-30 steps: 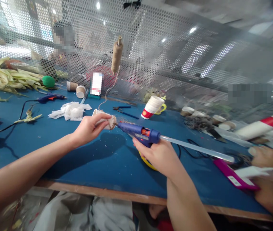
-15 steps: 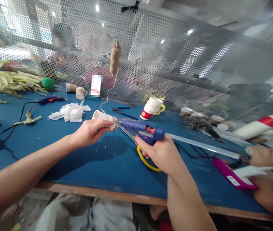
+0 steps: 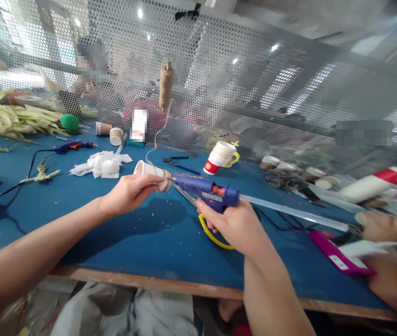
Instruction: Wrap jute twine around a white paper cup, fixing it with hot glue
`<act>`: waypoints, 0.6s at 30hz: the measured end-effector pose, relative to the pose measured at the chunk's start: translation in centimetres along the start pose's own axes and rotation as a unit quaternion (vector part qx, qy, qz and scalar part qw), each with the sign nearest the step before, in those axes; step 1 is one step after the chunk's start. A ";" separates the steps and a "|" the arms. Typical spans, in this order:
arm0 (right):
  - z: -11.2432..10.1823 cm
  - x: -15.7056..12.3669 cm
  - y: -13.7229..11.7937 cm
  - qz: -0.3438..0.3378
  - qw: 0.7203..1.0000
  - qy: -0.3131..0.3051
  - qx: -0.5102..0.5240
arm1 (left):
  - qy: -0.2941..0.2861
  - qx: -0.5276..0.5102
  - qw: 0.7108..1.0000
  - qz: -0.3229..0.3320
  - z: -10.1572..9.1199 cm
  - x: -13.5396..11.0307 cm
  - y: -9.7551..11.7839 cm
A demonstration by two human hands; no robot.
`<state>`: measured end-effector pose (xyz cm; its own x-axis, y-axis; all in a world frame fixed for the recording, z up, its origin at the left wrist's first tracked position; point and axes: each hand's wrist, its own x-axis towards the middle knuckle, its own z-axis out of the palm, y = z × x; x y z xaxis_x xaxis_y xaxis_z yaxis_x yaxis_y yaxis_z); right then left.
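My left hand [image 3: 133,190] is closed around a white paper cup [image 3: 145,169], tipped on its side with its mouth to the left. Twine [image 3: 156,140] runs down to this cup from a spool [image 3: 166,87] on the mesh screen. In my right hand [image 3: 231,219] is a blue hot glue gun [image 3: 203,188], a long clear glue stick [image 3: 292,212] jutting from its back. The gun's nozzle is at the cup's base; whether it touches I cannot tell. Scissors with yellow handles [image 3: 212,237] lie under the gun, partly hidden.
Pliers [image 3: 179,165] and stacked paper cups [image 3: 221,156] stand farther back. A crumpled white cloth [image 3: 102,164], another glue gun [image 3: 73,145] and corn husks [image 3: 12,114] lie to the left. Another person's hand [image 3: 385,227] is at the right, near a purple box [image 3: 338,256].
Almost nothing differs. Both my hands, the cup and the glue gun hold nearly the same positions, and the view has shifted very slightly.
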<state>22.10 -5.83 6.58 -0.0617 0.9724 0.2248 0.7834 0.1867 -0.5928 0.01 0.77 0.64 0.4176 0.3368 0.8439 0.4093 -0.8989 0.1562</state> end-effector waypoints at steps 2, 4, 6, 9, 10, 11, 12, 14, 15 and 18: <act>0.0 -0.1 0.0 0.000 1.000 -0.011 0.006 | 0.006 -0.012 1.000 -0.020 -0.1 0.1 0.0; 0.0 -0.2 -0.2 0.007 1.000 -0.015 0.020 | 0.004 -0.025 0.999 -0.041 -0.2 0.2 0.1; -0.2 -0.2 -0.3 0.020 0.998 -0.013 0.054 | 0.003 -0.039 0.997 -0.065 -0.2 0.4 0.2; -0.6 0.6 0.1 0.024 0.988 -0.012 0.153 | 0.008 -0.060 0.993 -0.102 -0.2 0.5 0.5; -0.8 1.0 0.5 0.020 0.982 -0.011 0.188 | 0.010 -0.065 0.991 -0.113 -0.2 0.5 0.6; -0.9 1.7 0.9 0.018 0.975 -0.009 0.221 | 0.011 -0.071 0.990 -0.123 -0.2 0.5 0.6; -1.0 2.4 1.5 0.019 0.971 -0.001 0.240 | 0.012 -0.075 0.988 -0.132 -0.2 0.5 0.6; -1.1 4.2 2.6 0.038 0.966 0.029 0.253 | 0.012 -0.082 0.986 -0.147 -0.1 0.5 0.7; -1.1 5.1 3.3 0.058 0.964 0.027 0.257 | 0.011 -0.085 0.984 -0.153 -0.1 0.5 0.6; -0.3 7.5 5.1 0.155 0.959 0.000 0.237 | 0.012 -0.092 0.982 -0.166 -0.1 0.4 0.5</act>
<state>25.80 2.38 5.52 0.1294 0.9914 -0.0193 0.3948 -0.0693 -0.9161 0.33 0.43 1.14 0.2662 0.6144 0.7427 0.3658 -0.7773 0.5119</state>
